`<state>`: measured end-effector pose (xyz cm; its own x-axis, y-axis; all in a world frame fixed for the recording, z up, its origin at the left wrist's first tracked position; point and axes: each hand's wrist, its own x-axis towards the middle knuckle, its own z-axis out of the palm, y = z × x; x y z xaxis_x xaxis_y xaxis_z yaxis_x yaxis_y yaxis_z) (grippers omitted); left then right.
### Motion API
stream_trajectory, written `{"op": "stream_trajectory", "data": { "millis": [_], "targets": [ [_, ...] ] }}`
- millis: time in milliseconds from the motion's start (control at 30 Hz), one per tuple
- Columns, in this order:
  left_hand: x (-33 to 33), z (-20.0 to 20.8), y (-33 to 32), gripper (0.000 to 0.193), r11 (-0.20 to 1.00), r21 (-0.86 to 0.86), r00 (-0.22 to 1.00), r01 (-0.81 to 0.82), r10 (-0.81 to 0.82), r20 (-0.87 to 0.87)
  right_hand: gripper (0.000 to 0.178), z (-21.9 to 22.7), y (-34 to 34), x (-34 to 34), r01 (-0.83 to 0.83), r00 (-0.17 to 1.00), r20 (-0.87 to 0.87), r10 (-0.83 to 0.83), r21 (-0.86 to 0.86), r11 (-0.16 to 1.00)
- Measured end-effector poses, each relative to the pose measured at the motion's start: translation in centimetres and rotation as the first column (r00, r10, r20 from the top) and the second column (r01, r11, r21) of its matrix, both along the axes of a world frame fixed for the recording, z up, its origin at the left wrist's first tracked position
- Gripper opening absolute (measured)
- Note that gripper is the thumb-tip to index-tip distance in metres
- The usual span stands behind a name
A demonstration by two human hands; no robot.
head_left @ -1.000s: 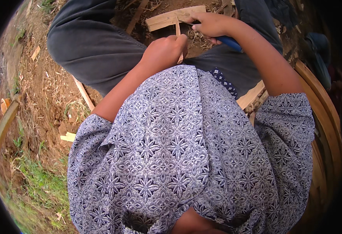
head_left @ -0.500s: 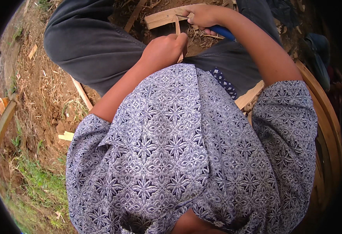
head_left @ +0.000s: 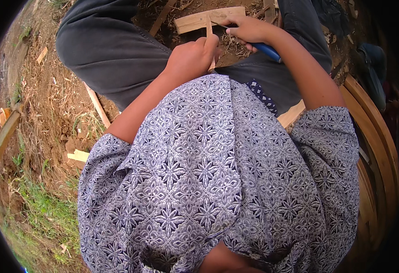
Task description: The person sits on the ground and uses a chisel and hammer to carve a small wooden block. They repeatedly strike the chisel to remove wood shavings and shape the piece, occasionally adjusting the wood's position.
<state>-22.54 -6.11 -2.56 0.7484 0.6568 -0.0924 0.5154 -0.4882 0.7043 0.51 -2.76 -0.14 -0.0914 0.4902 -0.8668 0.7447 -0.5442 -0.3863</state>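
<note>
- Since half a second ago in the head view, the right hand (head_left: 249,31) and its blue-handled tool (head_left: 268,51) have dropped a little lower in the frame; the left thumb now lies along the thin wooden stick (head_left: 209,28).
- Left hand (head_left: 191,55), upper centre: its grip is closed around the stick, which stands out above the fist and also shows below it.
- Right hand, upper centre-right: its grip is closed on the tool, the blue handle pointing toward the lower right. A narrow dark blade points left, close to the stick; whether they touch, I cannot tell.
- Behind the stick's upper end, at top centre, a pale wooden block (head_left: 189,24) lies slightly tilted between dark trousers (head_left: 113,52).
- At the right edge, long wooden planks (head_left: 376,119) look bowed.
- At left, a pale yellow wood chip (head_left: 77,155) rests on brown ground above green grass (head_left: 45,214).
</note>
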Motion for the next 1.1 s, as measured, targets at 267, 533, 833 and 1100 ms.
{"op": "stream_trajectory", "data": {
  "millis": [267, 533, 833, 1100],
  "targets": [
    [-0.3, -0.2, 0.2, 0.028, 0.999, 0.033, 0.999, -0.024, 0.025, -0.024, 0.046, 1.2, -0.6, 0.4, -0.017, 1.0, 0.02, 0.016, 0.061, 0.998],
    [-0.5, 0.1, 0.5, 0.025, 1.0, -0.019, 0.999, -0.026, 0.025, -0.021, 0.047, 0.7, 0.2, 0.5, -0.116, 0.993, 0.035, 0.114, 0.06, 0.991],
    [-0.6, 0.4, 0.6, 0.024, 0.997, -0.072, 0.999, 0.02, -0.017, 0.034, 0.047, 0.1, 0.9, -0.5, -0.121, 0.991, 0.051, 0.12, 0.022, 0.992],
    [-0.6, 0.8, 0.4, 0.029, 0.996, -0.092, 0.999, 0.024, -0.02, 0.039, 0.047, 0.3, 0.9, -0.2, -0.117, 0.992, 0.051, 0.116, 0.017, 0.993]
  ]
}}
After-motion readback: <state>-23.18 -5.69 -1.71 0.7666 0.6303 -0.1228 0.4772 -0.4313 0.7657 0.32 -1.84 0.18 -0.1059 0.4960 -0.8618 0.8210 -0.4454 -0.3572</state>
